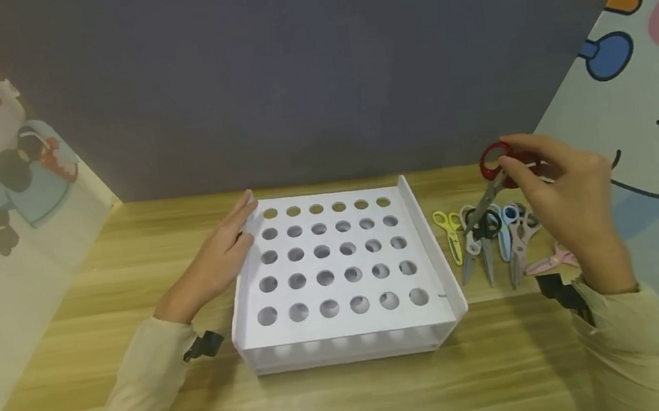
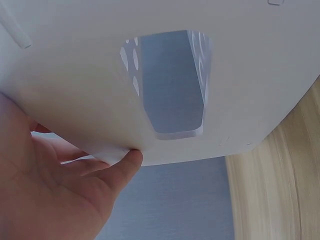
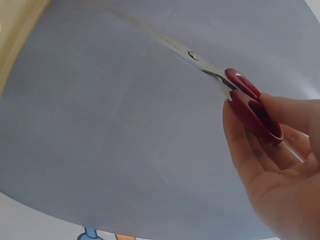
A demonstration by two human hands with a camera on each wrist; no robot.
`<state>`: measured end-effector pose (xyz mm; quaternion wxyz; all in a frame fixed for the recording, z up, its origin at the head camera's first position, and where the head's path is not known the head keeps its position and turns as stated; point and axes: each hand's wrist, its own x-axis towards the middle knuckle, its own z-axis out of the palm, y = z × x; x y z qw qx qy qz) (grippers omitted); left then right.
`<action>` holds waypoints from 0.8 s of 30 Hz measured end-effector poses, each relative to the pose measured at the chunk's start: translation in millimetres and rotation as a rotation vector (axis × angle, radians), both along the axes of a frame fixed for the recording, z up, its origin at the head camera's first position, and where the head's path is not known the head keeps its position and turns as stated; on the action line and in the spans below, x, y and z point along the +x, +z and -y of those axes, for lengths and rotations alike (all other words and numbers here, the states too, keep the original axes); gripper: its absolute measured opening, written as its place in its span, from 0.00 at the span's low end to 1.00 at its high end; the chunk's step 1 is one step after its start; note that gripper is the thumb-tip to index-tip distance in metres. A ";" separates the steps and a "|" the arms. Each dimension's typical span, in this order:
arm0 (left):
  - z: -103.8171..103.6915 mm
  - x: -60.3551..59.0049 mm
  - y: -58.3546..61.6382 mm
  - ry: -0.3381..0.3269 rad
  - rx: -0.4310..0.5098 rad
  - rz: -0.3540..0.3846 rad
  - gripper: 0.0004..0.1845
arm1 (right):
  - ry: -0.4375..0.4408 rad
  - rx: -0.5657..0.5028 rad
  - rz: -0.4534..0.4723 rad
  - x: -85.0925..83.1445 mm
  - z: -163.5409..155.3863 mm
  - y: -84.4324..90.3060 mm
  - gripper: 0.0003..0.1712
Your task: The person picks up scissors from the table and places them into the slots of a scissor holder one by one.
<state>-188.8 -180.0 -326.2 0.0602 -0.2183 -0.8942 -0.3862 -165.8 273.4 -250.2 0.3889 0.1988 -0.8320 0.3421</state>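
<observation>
We see the right hand (image 1: 573, 198) pinching a pair of red-handled scissors with steel blades (image 1: 494, 176) by its loops, thumb and fingers curled around the red plastic (image 3: 252, 110). The pair is lifted clear of the wooden desk (image 1: 351, 399), blades shut and slanting down and to the left towards the row below. We judge the grip on the handles, not the blades, keeps the fingers away from the edges and leaves the pointed end free.

The left hand (image 1: 219, 259) lies with fingers straight and relaxed against the left wall of the white plastic rack with round holes in its top (image 1: 343, 326), holding nothing. From the left wrist view the thumb (image 2: 125, 167) touches the rack's lower edge (image 2: 165, 155). We take it that this hand steadies the rack so it does not slide on the desk.

The red scissors hang to the right of the rack, beyond its raised right wall, well apart from the left hand. Just beneath them a row of small scissors lies flat on the desk: a yellow-handled pair (image 1: 450, 232) nearest the rack, then a black-handled pair (image 1: 487, 235), a blue-handled pair (image 1: 506, 229) and pink-handled pairs (image 1: 546, 262) further right. Every hole we can see in the rack is empty.
</observation>
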 end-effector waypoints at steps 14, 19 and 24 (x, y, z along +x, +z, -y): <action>0.7 -0.8 -3.9 0.010 -0.004 -0.020 0.29 | 0.029 0.008 -0.086 -9.3 36.5 22.3 0.17; -0.3 -1.3 -6.2 0.013 0.005 -0.025 0.28 | 0.034 -0.030 -0.176 -16.1 50.1 29.0 0.15; -3.0 -2.5 -9.0 0.016 0.013 -0.010 0.28 | 0.040 -0.071 -0.232 -23.0 64.3 32.8 0.14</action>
